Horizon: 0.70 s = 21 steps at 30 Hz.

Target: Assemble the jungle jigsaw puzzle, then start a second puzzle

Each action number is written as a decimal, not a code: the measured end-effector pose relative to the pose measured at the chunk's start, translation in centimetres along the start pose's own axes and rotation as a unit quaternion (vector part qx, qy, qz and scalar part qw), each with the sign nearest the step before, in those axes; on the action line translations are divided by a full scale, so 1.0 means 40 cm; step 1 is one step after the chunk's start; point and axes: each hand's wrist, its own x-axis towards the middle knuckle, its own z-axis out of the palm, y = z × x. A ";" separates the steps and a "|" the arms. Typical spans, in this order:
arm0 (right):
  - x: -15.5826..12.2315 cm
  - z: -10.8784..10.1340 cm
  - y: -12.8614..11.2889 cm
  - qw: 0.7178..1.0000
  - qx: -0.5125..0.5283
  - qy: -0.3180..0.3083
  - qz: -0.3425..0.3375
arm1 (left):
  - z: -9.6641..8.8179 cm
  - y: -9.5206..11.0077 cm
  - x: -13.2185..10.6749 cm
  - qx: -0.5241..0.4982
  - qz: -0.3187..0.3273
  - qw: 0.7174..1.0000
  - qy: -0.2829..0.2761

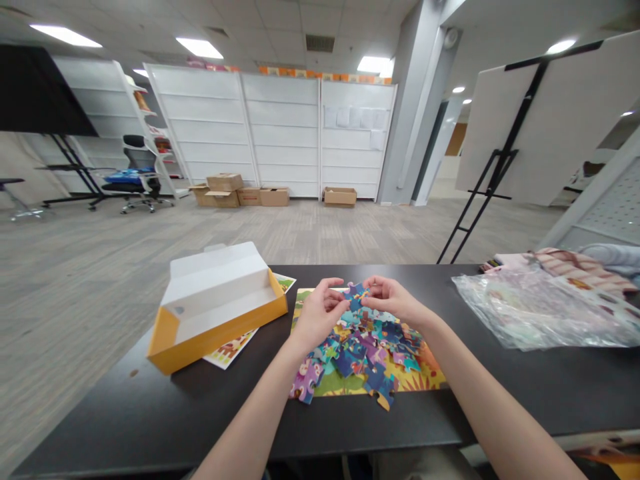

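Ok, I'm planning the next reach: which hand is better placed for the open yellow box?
Probably the left hand: it is nearer the yellow box than the right hand. Both are at raised jigsaw pieces, so neither looks free.

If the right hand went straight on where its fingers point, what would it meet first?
Past the blue puzzle piece it holds, the right hand would probably meet the left hand first, facing it from the opposite side; exact depth is unclear.
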 end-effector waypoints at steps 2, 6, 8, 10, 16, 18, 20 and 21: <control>0.002 -0.002 -0.003 0.998 -0.017 0.048 -0.030 | 0.005 0.001 -0.005 0.000 -0.006 1.000 -0.030; 0.005 -0.010 -0.005 0.992 -0.073 0.067 -0.076 | 0.015 0.011 -0.007 0.010 0.002 0.999 -0.037; 0.005 -0.011 -0.004 0.992 -0.092 0.039 -0.082 | 0.018 0.016 -0.006 0.007 -0.002 0.999 -0.036; 0.004 -0.008 -0.004 0.992 -0.097 0.020 -0.081 | 0.019 0.020 -0.006 0.006 -0.011 0.998 -0.058; 0.002 -0.007 -0.005 0.997 -0.046 0.047 -0.042 | 0.014 0.020 -0.005 0.026 -0.022 0.999 -0.024; 0.005 -0.026 0.001 0.998 -0.035 0.049 -0.037 | 0.013 0.017 -0.003 0.027 -0.023 0.999 -0.008; 0.011 -0.058 0.014 0.994 -0.037 0.094 -0.048 | 0.013 0.012 -0.001 0.031 -0.018 0.999 0.007; 0.014 -0.078 0.023 0.989 -0.043 0.132 -0.056 | 0.013 0.009 0.001 0.033 -0.015 0.999 0.016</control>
